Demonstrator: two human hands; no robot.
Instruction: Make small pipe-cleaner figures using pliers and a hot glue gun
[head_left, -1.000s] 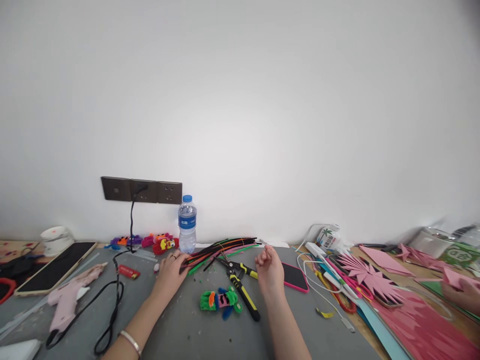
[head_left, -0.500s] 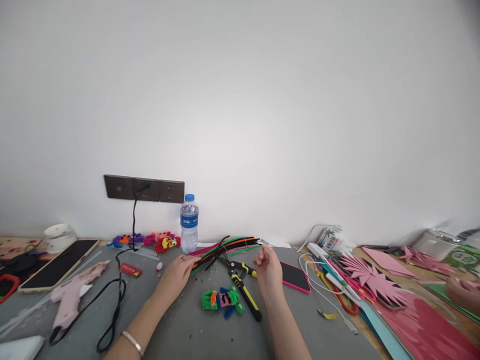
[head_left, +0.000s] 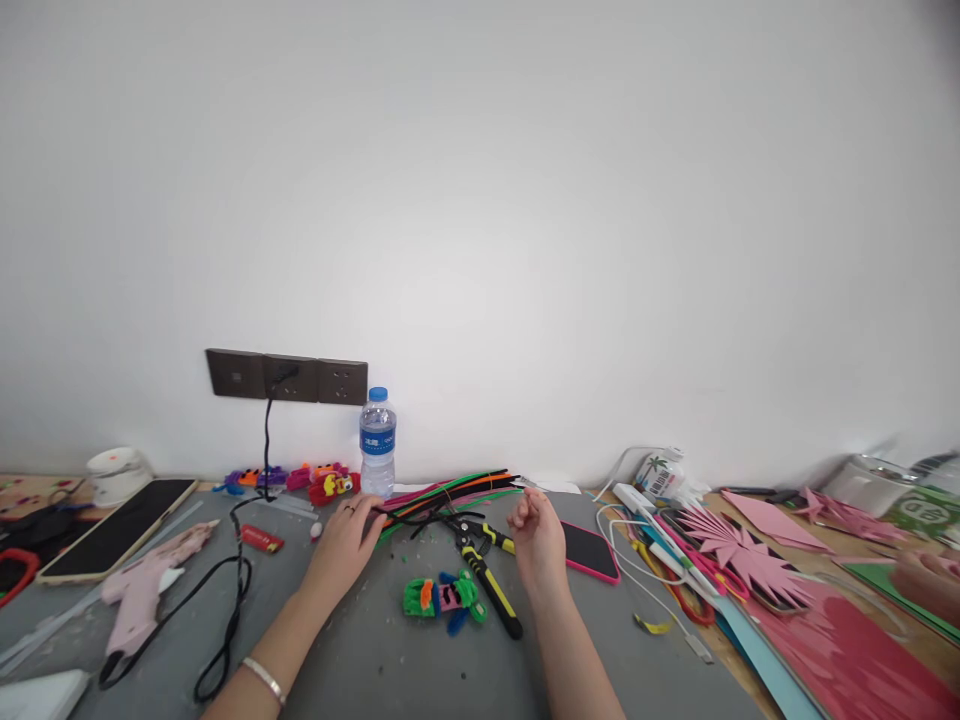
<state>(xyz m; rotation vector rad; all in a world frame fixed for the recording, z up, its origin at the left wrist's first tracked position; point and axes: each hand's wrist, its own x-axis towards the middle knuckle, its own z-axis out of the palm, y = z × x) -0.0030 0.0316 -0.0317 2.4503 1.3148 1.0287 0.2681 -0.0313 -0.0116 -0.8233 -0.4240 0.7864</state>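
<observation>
My left hand [head_left: 346, 548] is closed at the left end of a bundle of coloured pipe cleaners [head_left: 480, 486], with a black pipe cleaner [head_left: 412, 518] between its thumb and fingers. Fingers curled, my right hand [head_left: 537, 540] hovers beside the bundle's right end. Whether it pinches anything cannot be made out. Between the hands lie yellow-and-black pliers [head_left: 489, 585]. A small green, orange and pink fuzzy figure [head_left: 444, 598] rests on the grey mat [head_left: 390, 665] nearer to me.
A water bottle [head_left: 377, 445] stands by the wall. Left are a pink glue gun [head_left: 146, 585] with its black cord, and a phone [head_left: 120, 530]. At right lie a pink-edged phone [head_left: 591, 552], a white cable, scissors and pink paper [head_left: 750, 560]. Another person's hand [head_left: 926, 588] shows far right.
My left hand has shifted slightly left and up, drawing the black pipe cleaner lower and leftward from the bundle. My right hand has barely moved.
</observation>
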